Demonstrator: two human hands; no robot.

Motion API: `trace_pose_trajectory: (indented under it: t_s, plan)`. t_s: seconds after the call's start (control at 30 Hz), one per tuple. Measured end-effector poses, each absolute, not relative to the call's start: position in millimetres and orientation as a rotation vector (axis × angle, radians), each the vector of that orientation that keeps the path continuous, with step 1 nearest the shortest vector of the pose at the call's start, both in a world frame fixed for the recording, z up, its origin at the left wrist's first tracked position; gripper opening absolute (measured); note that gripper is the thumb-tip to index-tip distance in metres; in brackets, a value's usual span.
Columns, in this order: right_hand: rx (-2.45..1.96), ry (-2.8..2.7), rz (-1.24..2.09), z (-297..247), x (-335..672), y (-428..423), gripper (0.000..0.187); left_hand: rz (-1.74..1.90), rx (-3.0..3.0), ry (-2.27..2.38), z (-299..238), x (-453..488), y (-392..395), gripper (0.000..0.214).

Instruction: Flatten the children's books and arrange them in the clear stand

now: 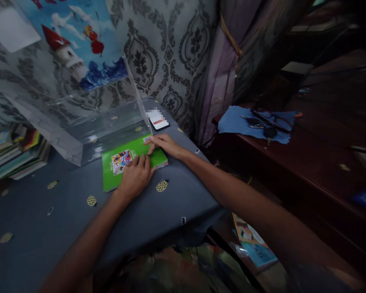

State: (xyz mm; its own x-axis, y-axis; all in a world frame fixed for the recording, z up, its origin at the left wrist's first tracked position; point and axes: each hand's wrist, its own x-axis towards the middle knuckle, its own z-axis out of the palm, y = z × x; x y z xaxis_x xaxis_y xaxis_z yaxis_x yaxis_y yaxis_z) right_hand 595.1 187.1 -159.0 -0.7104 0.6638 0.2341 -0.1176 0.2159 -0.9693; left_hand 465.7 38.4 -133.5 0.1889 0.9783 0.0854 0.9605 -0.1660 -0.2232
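Observation:
A green book (109, 181) with a colourful picture on its cover lies closed on the cloth-covered table. My left hand (137, 173) rests on the lower part of the cover, fingers stretched out and lying flat, thumb near the book's edge. At the book's upper right corner, my right hand (163, 145) has its fingertips at a small white label (146, 139). Two of its fingers are stretched out and slightly apart, the others partly hidden. Directly behind the book stands a clear plastic box (73, 152), its open side towards me.
A phone (161, 125) lies behind the book near the wall. At the left is a stack of books (18, 156). On the dark wooden surface to the right, a blue cloth (232, 118) carries glasses and small tools. A magazine (256, 244) lies below the table edge.

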Motion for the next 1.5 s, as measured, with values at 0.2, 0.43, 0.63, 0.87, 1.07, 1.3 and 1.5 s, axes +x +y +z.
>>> trace_pose_trajectory:
  t_s: [0.2, 0.43, 0.63, 0.87, 1.07, 1.3, 1.5]
  plan:
    - [-0.554, -1.903, 1.465, -160, 594, 183, 0.060, -0.033, -2.311, -1.890, -127, 446, 40, 0.044]
    - [-0.678, -1.917, 1.196, -167, 593, 183, 0.041, -0.154, -1.943, -2.209, -124, 363, 54, 0.034]
    - [-0.769, -1.974, 0.944, -178, 593, 193, 0.027, -0.126, -1.945, -2.200, -132, 349, 56, 0.038]
    - [-0.744, -2.106, 0.873, -183, 595, 195, 0.023, -0.095, -1.972, -2.273, -119, 356, 59, 0.046]
    - [-0.758, -2.127, 0.922, -178, 596, 193, 0.025, -0.045, -1.977, -2.325, -109, 352, 48, 0.046]
    - [-0.716, -2.172, 0.979, -176, 598, 194, 0.028, -0.207, -1.972, -2.330, -122, 341, 23, 0.032]
    - [-0.625, -2.198, 1.022, -176, 595, 189, 0.025, -0.158, -1.925, -2.502, -120, 343, 11, 0.038]
